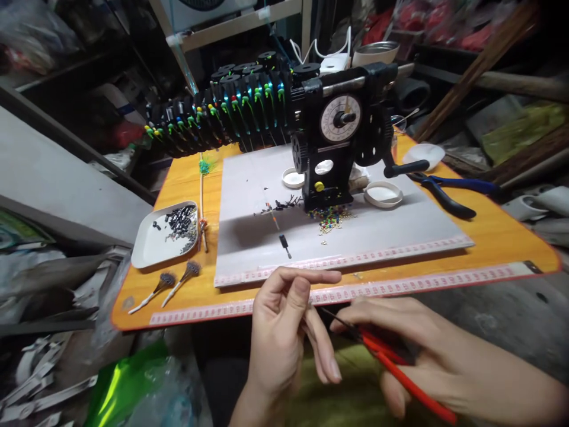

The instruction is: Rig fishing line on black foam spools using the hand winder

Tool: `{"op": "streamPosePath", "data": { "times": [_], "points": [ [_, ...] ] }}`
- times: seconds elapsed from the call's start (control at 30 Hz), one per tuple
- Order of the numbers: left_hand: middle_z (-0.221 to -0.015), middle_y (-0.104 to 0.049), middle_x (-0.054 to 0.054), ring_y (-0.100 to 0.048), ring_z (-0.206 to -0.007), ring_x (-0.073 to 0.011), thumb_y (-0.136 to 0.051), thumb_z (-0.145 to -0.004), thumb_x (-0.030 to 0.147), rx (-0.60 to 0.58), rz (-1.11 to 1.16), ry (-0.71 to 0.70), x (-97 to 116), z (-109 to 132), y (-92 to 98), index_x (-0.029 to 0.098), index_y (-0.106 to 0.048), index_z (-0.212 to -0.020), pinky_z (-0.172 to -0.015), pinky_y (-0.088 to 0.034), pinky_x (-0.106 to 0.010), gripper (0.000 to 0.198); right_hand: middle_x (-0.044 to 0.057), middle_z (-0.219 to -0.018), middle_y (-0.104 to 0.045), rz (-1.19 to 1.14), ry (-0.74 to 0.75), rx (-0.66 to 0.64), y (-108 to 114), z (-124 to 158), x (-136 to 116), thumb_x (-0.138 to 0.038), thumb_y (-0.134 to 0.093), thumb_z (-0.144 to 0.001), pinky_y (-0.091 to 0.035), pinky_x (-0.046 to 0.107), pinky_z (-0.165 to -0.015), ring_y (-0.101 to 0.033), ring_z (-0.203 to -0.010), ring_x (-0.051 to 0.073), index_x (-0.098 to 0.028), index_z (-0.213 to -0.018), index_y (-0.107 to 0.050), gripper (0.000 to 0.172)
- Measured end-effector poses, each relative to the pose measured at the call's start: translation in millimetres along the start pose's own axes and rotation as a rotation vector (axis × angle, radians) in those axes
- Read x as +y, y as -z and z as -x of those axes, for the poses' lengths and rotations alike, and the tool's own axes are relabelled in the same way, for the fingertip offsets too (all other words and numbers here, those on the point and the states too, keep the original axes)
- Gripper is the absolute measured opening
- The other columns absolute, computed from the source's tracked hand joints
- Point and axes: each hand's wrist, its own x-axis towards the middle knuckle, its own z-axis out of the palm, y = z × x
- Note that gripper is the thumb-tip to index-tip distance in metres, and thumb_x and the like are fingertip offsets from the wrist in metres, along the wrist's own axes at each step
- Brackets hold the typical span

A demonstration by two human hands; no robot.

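Note:
My left hand (284,329) is low at the middle, just in front of the orange table's edge, thumb and forefinger pinched on a thin wire that I can barely make out. Beside it, my right hand (427,350) grips red-handled pliers (400,373), whose dark tips point left toward the left fingers. On the grey mat (400,228) beyond, a thin line with a black tube bead (283,241) leads up to a black hand-cranked machine (342,130) with a round dial. Loose coloured beads (329,218) lie at its base.
A white tray (146,249) with several black tubes sits at the left of the orange table (502,237). Two feathered sticks (178,281) lie near the front left edge. Blue-handled pliers (448,193) and white lids (383,194) lie on the right. Clutter surrounds the table.

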Motion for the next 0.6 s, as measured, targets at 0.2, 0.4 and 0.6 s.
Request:
{"op": "streamPosePath", "data": {
  "times": [0.2, 0.4, 0.6],
  "points": [
    [-0.055, -0.070, 0.002, -0.057, -0.031, -0.0039, -0.044, -0.100, 0.029, -0.019, 0.218, 0.030, 1, 8, 3.1, 0.016, -0.068, -0.090, -0.045, -0.049, -0.011, 0.029, 0.000, -0.064, -0.072, -0.207, -0.035, -0.190, -12, -15, -11, -0.045, -0.052, -0.093, -0.046, 0.038, -0.098, -0.064, -0.103, 0.023, -0.033, -0.099, -0.074, 0.025],
    [-0.096, -0.077, -0.002, -0.060, -0.035, -0.0025, -0.045, -0.099, 0.027, -0.043, 0.307, 0.052, 3, 9, 3.7, 0.015, -0.067, -0.089, -0.043, -0.049, -0.010, 0.028, 0.001, -0.057, -0.068, -0.253, -0.030, -0.154, -13, -20, -19, -0.058, -0.049, -0.091, -0.047, 0.038, -0.092, -0.067, -0.087, 0.022, -0.029, -0.097, -0.074, 0.039],
    [-0.089, -0.078, -0.004, -0.059, -0.033, -0.0035, -0.047, -0.098, 0.029, -0.037, 0.278, 0.048, 3, 7, 3.7, 0.014, -0.067, -0.088, -0.040, -0.048, -0.010, 0.027, -0.002, -0.061, -0.070, -0.219, 0.022, -0.131, -21, -11, -6, -0.038, -0.054, -0.094, -0.046, 0.037, -0.094, -0.069, -0.087, 0.021, -0.033, -0.110, -0.070, 0.023]
  ]
}}
